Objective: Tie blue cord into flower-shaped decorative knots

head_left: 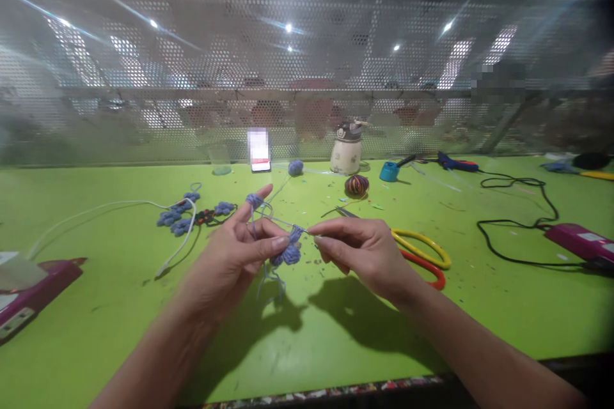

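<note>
Two bare arms (153, 339) reach over the green surface (326, 358). The left hand (240, 252) has its grip closed on a blue yarn piece (288, 254), with yarn wound round one finger. The right hand (362, 246) has its grip closed on a thin hook (306, 230) that touches the yarn piece, up above the surface between both hands. Farther back is a clear cup (221, 163); what is in it is hard to tell. A pale bottle (345, 155) has its dark lid on, hiding its inside. The lit phone (260, 152) is too blurry to read.
</note>
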Available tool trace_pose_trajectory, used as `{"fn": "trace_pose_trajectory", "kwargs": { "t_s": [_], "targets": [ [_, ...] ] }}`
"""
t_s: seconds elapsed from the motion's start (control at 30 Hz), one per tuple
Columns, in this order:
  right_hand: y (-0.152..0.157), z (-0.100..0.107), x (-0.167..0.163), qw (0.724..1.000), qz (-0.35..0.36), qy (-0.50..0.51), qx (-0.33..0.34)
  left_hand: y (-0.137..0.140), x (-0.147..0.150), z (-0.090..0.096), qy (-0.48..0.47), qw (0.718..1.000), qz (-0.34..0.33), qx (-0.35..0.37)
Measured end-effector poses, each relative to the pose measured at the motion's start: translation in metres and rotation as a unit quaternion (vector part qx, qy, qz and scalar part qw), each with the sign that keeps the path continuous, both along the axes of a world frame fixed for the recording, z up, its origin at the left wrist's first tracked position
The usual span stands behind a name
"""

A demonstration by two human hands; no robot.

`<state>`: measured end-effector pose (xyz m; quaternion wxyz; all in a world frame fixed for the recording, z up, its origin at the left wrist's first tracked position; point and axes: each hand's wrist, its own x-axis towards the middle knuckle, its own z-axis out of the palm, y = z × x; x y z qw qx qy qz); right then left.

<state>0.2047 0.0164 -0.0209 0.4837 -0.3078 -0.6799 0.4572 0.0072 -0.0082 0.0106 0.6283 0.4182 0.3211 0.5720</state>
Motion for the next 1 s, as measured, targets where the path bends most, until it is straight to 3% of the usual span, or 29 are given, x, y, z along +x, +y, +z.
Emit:
{"fn": "trace_pose_trajectory", "kwargs": {
  "t_s": [0.3, 0.5, 0.8, 0.87, 1.0],
  "targets": [
    [0.0004, 0.0065, 0.0069, 0.973, -0.049, -0.091, 0.205, 0.0008, -0.0022, -0.0005, -0.019, 1.000, -0.012, 0.000],
    [0.0010, 0.0091, 0.0091, 0.961, -0.044, -0.097, 0.255, 0.0014, -0.0057, -0.0033, -0.031, 0.999, -0.030, -0.003],
    [0.0025, 0.0079, 0.0092, 0.973, -0.022, -0.064, 0.219, 0.0026, -0.0043, -0.0032, -0.010, 1.000, -0.010, -0.006],
    [0.0029, 0.0067, 0.0087, 0.984, -0.004, -0.041, 0.172, 0.0022, -0.0031, -0.0035, 0.002, 1.000, -0.001, -0.008],
    [0.0038, 0.0027, 0.0046, 0.999, 0.046, 0.018, -0.006, 0.0030, -0.0009, -0.0054, 0.028, 0.999, 0.022, -0.005]
  ]
}}
